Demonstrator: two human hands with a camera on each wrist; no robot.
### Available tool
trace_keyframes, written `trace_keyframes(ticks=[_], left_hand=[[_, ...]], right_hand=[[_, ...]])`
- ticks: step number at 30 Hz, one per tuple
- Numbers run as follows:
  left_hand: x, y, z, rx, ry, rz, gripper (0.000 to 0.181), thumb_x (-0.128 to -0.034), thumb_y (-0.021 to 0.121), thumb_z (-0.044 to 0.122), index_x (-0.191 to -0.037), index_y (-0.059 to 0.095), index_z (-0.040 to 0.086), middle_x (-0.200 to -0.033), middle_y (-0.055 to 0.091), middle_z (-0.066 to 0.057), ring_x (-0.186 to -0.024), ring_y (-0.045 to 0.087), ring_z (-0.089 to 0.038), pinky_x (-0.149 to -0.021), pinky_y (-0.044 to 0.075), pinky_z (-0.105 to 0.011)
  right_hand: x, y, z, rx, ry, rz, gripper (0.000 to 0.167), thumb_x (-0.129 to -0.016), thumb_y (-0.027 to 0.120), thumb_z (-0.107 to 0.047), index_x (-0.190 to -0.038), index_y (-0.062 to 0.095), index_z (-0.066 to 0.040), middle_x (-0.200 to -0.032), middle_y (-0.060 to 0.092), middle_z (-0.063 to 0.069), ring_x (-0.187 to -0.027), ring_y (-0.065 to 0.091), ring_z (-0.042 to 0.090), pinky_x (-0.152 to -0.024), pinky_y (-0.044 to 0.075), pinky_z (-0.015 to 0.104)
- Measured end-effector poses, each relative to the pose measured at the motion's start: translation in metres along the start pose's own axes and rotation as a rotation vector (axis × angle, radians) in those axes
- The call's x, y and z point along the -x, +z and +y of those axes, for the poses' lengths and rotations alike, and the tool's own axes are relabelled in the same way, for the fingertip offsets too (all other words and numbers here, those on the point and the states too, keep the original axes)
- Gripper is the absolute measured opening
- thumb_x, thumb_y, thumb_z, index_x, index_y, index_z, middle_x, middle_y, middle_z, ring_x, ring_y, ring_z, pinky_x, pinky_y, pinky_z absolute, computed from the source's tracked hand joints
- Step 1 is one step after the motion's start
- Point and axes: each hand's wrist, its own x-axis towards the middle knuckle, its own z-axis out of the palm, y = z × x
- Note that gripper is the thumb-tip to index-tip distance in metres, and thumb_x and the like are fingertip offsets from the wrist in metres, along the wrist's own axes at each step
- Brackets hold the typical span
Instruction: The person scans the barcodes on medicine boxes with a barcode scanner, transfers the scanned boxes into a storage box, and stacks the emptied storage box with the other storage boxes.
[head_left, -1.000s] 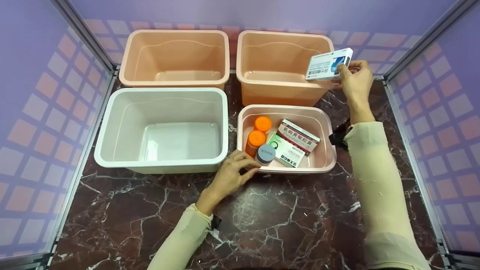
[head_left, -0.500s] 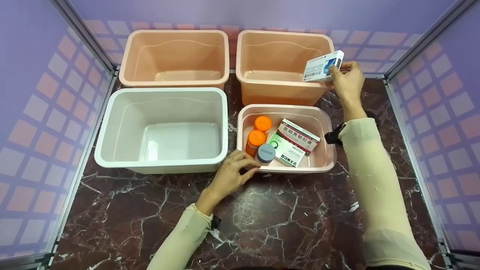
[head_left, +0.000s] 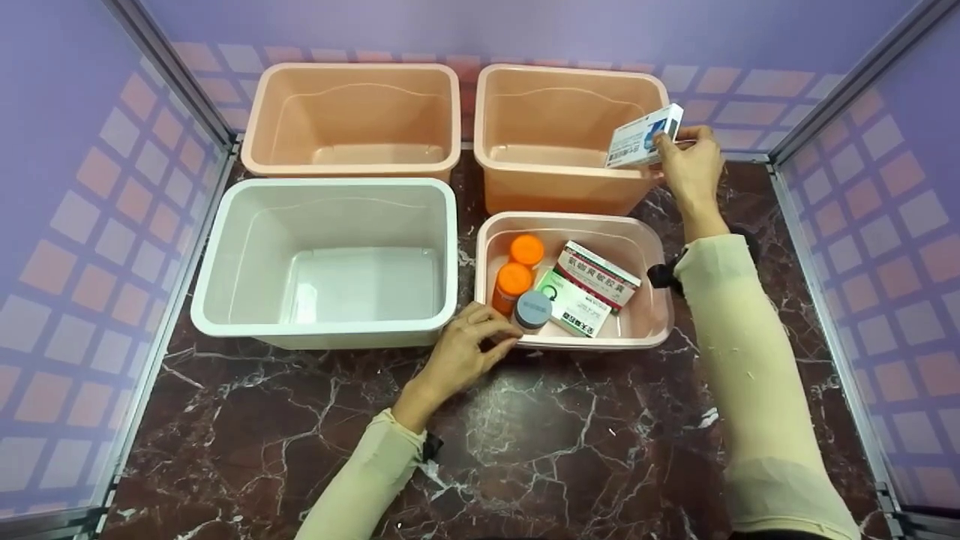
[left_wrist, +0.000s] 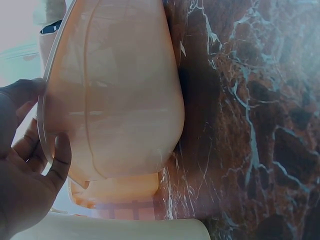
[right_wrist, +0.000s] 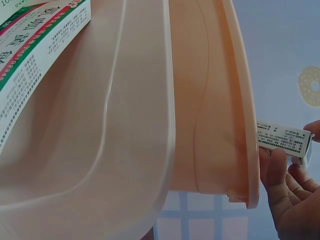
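My right hand (head_left: 694,169) pinches a white and blue medicine box (head_left: 641,139), tilted over the right front corner of the back right orange bin (head_left: 562,171). The right wrist view shows the box's printed end (right_wrist: 285,140) beyond that bin's rim, between the fingers of the hand (right_wrist: 295,200). My left hand (head_left: 465,349) grips the near left rim of the small pink bin (head_left: 592,343); the left wrist view has its fingers and thumb around the rim. Inside stand two orange-capped bottles (head_left: 514,279) and a grey-capped bottle (head_left: 533,309), beside a red-banded box (head_left: 596,276) and a green-white box (head_left: 574,304).
A white bin (head_left: 322,328) stands at the front left, with another orange bin (head_left: 349,169) behind it. Dark marbled table surface (head_left: 525,450) lies in front of the bins. Purple panels with metal edges enclose the sides and back.
The right hand has moved left and slightly down with the box, bringing it further over the orange bin's corner. The left hand keeps its hold on the pink rim.
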Motion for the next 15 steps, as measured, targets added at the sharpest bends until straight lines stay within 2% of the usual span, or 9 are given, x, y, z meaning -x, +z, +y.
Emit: trace_keyframes(ticks=[4,10,15], left_hand=[[0.0000,0.0009,0.0004,-0.004,-0.007,-0.009,0.012,-0.0879,0.076,0.020,-0.100,0.078,0.019,-0.093,0.068,0.003,-0.096,0.058,-0.016,-0.088,0.050,-0.030],[-0.0007,0.0010,0.0004,-0.002,-0.004,-0.011,0.013,-0.0874,0.077,0.019,-0.100,0.078,0.019,-0.093,0.068,0.004,-0.096,0.058,-0.016,-0.088,0.050,-0.030],[-0.0001,0.0006,-0.0005,0.003,-0.001,-0.010,0.013,-0.0870,0.077,0.019,-0.100,0.078,0.018,-0.094,0.069,0.003,-0.097,0.059,-0.016,-0.090,0.050,-0.030]], right_hand=[[0.0000,0.0008,0.0019,-0.031,0.008,-0.013,0.037,-0.090,0.067,-0.037,-0.114,0.060,-0.009,-0.078,0.060,-0.016,-0.067,0.059,-0.003,-0.057,0.048,0.014],[0.0012,0.0008,0.0042,-0.241,0.060,-0.072,0.023,-0.093,0.068,-0.029,-0.107,0.057,-0.014,-0.080,0.068,-0.006,-0.060,0.070,0.005,-0.050,0.055,0.020],[0.0059,-0.0029,0.0054,-0.404,0.101,-0.089,0.014,-0.095,0.066,-0.019,-0.103,0.058,-0.012,-0.087,0.067,0.004,-0.064,0.071,0.009,-0.053,0.058,0.026]])
